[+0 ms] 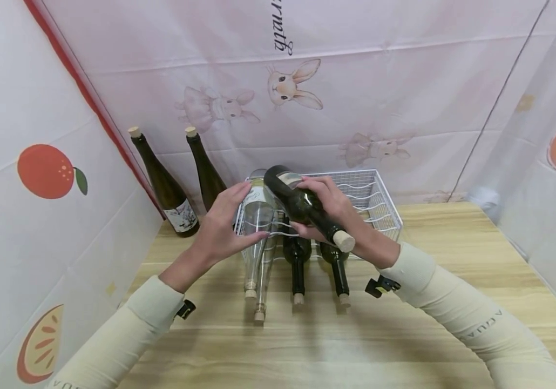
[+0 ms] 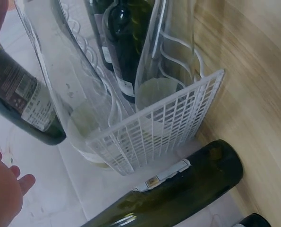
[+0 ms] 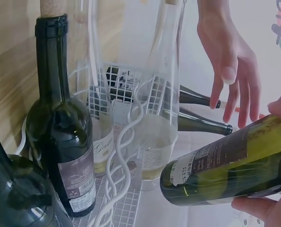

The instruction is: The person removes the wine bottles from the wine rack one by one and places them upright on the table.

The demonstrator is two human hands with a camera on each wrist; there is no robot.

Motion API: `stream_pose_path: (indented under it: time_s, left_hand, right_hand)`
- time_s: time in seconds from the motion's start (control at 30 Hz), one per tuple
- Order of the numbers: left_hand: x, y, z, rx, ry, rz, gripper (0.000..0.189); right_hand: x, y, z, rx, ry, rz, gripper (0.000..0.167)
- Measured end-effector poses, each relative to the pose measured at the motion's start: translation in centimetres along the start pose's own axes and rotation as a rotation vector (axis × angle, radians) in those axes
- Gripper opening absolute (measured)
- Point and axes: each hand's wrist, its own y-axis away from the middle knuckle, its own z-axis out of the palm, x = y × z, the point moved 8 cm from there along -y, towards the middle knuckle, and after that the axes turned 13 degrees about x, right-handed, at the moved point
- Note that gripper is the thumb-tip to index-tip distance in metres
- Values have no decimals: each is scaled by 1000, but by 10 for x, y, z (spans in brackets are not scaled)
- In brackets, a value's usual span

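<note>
My right hand [image 1: 329, 202] grips a dark green wine bottle [image 1: 302, 204] around its body, tilted above the rack with its corked neck toward me. A label and the bottle's base show in the right wrist view. My left hand [image 1: 222, 224] has its fingers and thumb spread beside a clear glass bottle [image 1: 258, 216]; in the right wrist view this hand [image 3: 232, 59] is apart from the bottles, holding nothing. That clear bottle lies above a second clear bottle [image 1: 264, 265] in the white wire rack [image 1: 397, 213]. Two dark corked bottles lie in the rack's lower row, one dark bottle [image 1: 298, 254] beside another [image 1: 338, 268].
Two tall green bottles stand left of the rack: one labelled bottle [image 1: 166, 186] and another bottle [image 1: 205, 170] partly behind my left hand. The wood-patterned table [image 1: 307, 346] extends toward me. A printed sheet wall [image 1: 404, 81] rises close behind the rack.
</note>
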Motion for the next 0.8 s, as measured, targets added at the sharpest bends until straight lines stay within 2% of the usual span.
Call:
stream_pose_path:
  time_s: [0.53,0.8]
  left_hand:
    - [19,-10,13,-23,12,97,102]
    - [32,-17,19,7,19,160,97]
  right_hand:
    - [-12,-4,-2,13,-56,50,76]
    - [-13,-5,-5,75,-65,37,75]
